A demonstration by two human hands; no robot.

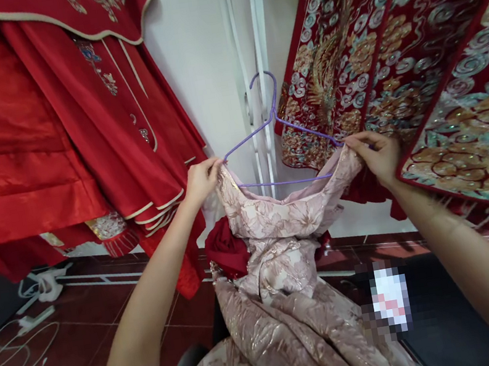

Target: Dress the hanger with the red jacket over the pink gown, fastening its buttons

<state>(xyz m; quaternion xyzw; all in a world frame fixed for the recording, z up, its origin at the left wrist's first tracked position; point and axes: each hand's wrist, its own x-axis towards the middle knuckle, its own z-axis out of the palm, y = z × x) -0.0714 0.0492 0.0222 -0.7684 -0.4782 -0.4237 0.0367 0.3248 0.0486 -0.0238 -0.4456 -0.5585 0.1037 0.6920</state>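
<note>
A pale pink dress (278, 215) with a gold floral pattern hangs on a purple hanger (274, 114) in front of me, its skirt draped down over my lap. My left hand (203, 180) pinches the dress's left shoulder at the hanger's end. At the opposite end, my right hand (375, 152) pinches the right shoulder between thumb and fingers. The hanger's lower bar crosses the open neckline, and its hook points upward against white rails. A dark red fabric flower (227, 248) shows beside the bodice, under my left forearm.
Red garments (105, 106) hang at the left, and embroidered red garments (372, 49) hang at the right. White cables (19, 352) and a power strip lie on the tiled floor. A black surface (453, 310) at lower right carries a blurred-out patch.
</note>
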